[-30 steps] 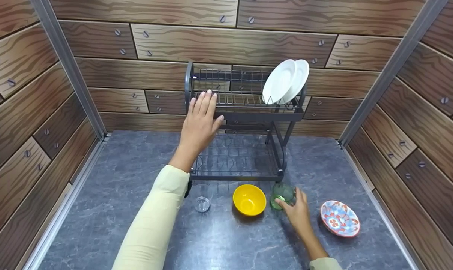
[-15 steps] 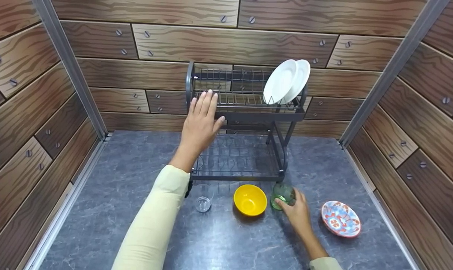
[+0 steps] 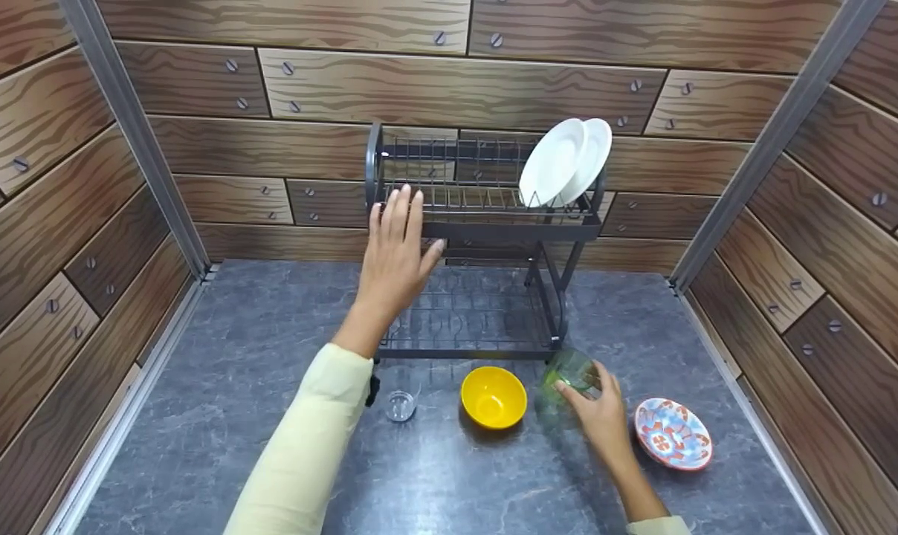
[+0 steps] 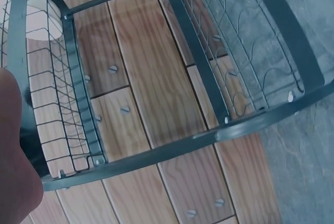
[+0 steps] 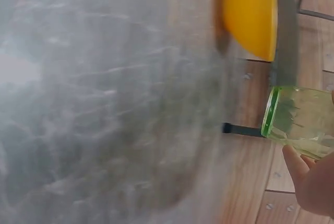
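Note:
My right hand (image 3: 601,420) grips a transparent green glass (image 3: 568,369) between thumb and fingers, just off the table near the front right corner of a black dish rack (image 3: 493,230). In the right wrist view, the same green glass (image 5: 305,119) shows its thick green base, and the fingers (image 5: 315,187) lie along its side. My left hand (image 3: 393,260) has its fingers straight at the upper tier's front left edge. In the left wrist view, part of that hand appears beside the black frame (image 4: 130,164).
Two white plates (image 3: 557,163) lean at the right end of the upper tier. In front of the rack are a yellow bowl (image 3: 493,397) and a small clear glass cup (image 3: 401,406). A patterned bowl (image 3: 673,434) sits to the right. Wood-print walls (image 3: 345,82) enclose the table.
My right hand has lifted the green glass from the table and shifted it slightly towards the rack and right. The left hand's fingers have moved slightly down at the rack edge.

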A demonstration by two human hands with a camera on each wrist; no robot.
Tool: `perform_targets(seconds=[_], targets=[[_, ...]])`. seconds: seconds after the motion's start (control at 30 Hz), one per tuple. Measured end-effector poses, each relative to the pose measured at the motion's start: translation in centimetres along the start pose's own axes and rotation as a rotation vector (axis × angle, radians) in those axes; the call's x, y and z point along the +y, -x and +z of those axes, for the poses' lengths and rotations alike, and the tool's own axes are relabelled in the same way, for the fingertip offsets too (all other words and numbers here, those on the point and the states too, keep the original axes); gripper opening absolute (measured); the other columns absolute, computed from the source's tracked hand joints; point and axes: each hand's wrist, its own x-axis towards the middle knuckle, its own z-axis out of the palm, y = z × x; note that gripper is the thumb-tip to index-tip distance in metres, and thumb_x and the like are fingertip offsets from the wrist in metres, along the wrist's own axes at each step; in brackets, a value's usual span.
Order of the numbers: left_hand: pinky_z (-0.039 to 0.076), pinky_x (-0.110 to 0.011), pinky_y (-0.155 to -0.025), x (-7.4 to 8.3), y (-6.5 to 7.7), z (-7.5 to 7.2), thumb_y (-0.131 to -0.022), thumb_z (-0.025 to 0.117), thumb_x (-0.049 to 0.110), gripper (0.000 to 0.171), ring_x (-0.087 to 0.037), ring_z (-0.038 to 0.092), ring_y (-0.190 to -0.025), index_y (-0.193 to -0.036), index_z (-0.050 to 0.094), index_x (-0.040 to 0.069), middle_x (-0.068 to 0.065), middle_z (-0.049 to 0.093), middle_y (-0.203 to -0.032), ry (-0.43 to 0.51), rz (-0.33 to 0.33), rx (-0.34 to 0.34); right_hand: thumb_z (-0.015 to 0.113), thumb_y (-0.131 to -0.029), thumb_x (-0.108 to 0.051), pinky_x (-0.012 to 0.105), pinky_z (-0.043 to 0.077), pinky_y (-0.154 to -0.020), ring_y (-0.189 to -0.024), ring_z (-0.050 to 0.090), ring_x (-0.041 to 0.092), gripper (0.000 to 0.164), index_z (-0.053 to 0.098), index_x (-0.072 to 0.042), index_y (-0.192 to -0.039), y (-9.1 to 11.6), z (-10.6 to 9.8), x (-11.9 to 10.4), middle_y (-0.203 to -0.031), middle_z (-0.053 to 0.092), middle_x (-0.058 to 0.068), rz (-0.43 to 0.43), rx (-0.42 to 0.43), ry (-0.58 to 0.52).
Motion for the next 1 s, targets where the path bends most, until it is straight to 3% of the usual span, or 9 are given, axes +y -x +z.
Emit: perform_targets(seconds=[0.2, 0.37, 0.5, 0.67, 0.83, 1.0], targets=[[0.005, -0.049, -0.119, 0.7, 3.8, 0.0, -0.097, 0.044, 0.046, 0.077, -0.027, 0.008, -0.147, -0.153, 0.011, 0.004, -0.013, 0.011, -0.159, 0.026, 0.009, 0.042, 0.077, -0.076, -0.046, 0.045, 0.045, -0.100, -0.125, 0.043, 0.033, 0.091, 0.035, -0.004, -0.145, 1.1, -0.7, -2.3, -0.137, 0.042, 0.017, 0.045, -0.030, -0.051], [0.009, -0.049, -0.118, 2.1, 8.3, 0.4, -0.096, 0.045, 0.046, 0.079, -0.027, 0.009, -0.146, -0.153, 0.009, 0.004, -0.013, 0.009, -0.159, 0.108, -0.023, -0.002, 0.076, -0.076, -0.048, 0.043, 0.043, -0.101, -0.131, 0.040, 0.029, 0.090, 0.035, -0.011, -0.147, 1.9, -0.8, -3.8, -0.138, 0.043, 0.013, 0.081, -0.066, -0.134], [0.013, -0.047, -0.118, 4.2, 11.7, 1.1, -0.097, 0.045, 0.046, 0.078, -0.025, 0.010, -0.147, -0.153, 0.009, 0.004, -0.009, 0.006, -0.160, 0.227, -0.065, -0.061, 0.076, -0.078, -0.045, 0.031, 0.046, -0.095, -0.129, 0.043, 0.022, 0.086, 0.035, -0.015, -0.147, 2.6, -0.6, -4.7, -0.134, 0.051, 0.010, 0.104, -0.093, -0.204], [0.021, -0.045, -0.116, 6.9, 15.1, 2.2, -0.096, 0.047, 0.048, 0.078, -0.023, 0.015, -0.146, -0.154, 0.011, 0.012, -0.003, 0.007, -0.160, 0.448, -0.119, -0.130, 0.076, -0.081, -0.031, 0.016, 0.048, -0.087, -0.121, 0.050, 0.019, 0.076, 0.038, -0.011, -0.144, 3.6, 0.4, -5.6, -0.131, 0.056, 0.012, 0.096, -0.108, -0.327], [0.030, -0.047, -0.112, 8.7, 17.5, 3.3, -0.094, 0.055, 0.044, 0.075, -0.025, 0.025, -0.143, -0.154, 0.017, 0.019, 0.001, 0.016, -0.159, 0.663, -0.169, -0.162, 0.073, -0.085, -0.018, 0.017, 0.048, -0.090, -0.119, 0.052, 0.023, 0.069, 0.039, -0.005, -0.143, 4.7, 1.6, -6.1, -0.133, 0.053, 0.014, 0.099, -0.127, -0.449], [0.034, -0.051, -0.109, 9.9, 19.2, 4.6, -0.093, 0.057, 0.043, 0.071, -0.024, 0.029, -0.141, -0.152, 0.024, 0.022, 0.001, 0.024, -0.156, 0.815, -0.212, -0.176, 0.067, -0.089, -0.013, 0.022, 0.048, -0.094, -0.122, 0.049, 0.023, 0.065, 0.036, -0.002, -0.144, 5.7, 2.3, -6.8, -0.137, 0.046, 0.019, 0.172, -0.163, -0.589]])
